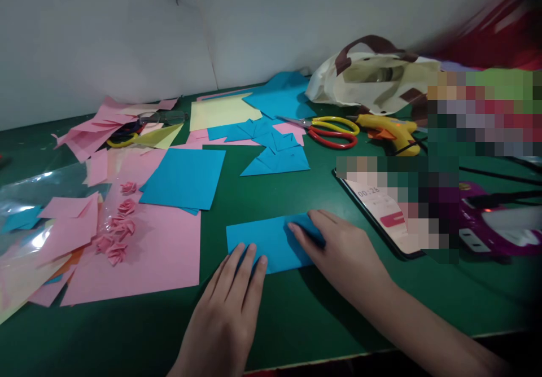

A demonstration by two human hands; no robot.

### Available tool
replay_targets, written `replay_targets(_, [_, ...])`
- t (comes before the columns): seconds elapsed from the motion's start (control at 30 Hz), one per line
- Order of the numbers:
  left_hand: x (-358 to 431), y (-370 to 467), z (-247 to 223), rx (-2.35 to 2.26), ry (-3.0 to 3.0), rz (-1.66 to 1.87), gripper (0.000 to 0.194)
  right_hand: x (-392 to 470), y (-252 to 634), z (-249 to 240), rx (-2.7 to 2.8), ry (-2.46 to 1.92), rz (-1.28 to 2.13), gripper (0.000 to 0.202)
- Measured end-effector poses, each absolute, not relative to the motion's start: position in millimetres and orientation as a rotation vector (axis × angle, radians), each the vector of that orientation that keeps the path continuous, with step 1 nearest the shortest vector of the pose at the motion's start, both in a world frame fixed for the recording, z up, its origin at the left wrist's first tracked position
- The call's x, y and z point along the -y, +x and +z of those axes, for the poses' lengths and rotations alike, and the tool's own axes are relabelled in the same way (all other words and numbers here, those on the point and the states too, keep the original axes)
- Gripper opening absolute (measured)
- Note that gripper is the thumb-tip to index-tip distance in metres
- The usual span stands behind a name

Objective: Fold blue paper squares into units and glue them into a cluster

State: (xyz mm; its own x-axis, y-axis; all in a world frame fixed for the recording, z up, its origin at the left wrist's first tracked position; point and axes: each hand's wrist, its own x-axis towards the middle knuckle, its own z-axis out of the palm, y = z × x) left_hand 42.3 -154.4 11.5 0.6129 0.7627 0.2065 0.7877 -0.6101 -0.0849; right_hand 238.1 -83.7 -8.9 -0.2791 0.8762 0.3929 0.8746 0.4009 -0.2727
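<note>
A blue sheet of paper (273,241), rectangular and seemingly folded in half, lies on the green table in front of me. My left hand (231,303) rests on its lower left part with the fingers stretched out flat. At the paper's right end, my right hand (345,250) holds the edge between thumb and curled fingers, and some of those fingers are hidden. Folded blue paper pieces (277,154) lie beyond the sheet. To the left, a stack of blue squares (184,178) sits on a large pink sheet (169,253).
Small pink paper roses (123,226) lie on the left beside a clear plastic sleeve (46,179). Red-and-yellow scissors (332,131), a yellow glue gun (396,131) and a cloth bag (372,83) are at the back. A phone (387,213) and a purple power strip (499,227) lie right.
</note>
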Motion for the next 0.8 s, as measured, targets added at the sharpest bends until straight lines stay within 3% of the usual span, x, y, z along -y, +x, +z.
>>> replay_targets(0.63, [157.1, 39.8, 9.5, 1.331, -2.697, -0.241, 0.052, 84.4, 236.7, -9.4, 2.176, -1.519, 0.0, 0.035])
replay_targets(0.8, [157.8, 40.5, 6.5, 1.341, -2.712, -0.228, 0.042, 84.7, 236.0, -9.6, 2.17, -1.526, 0.026, 0.035])
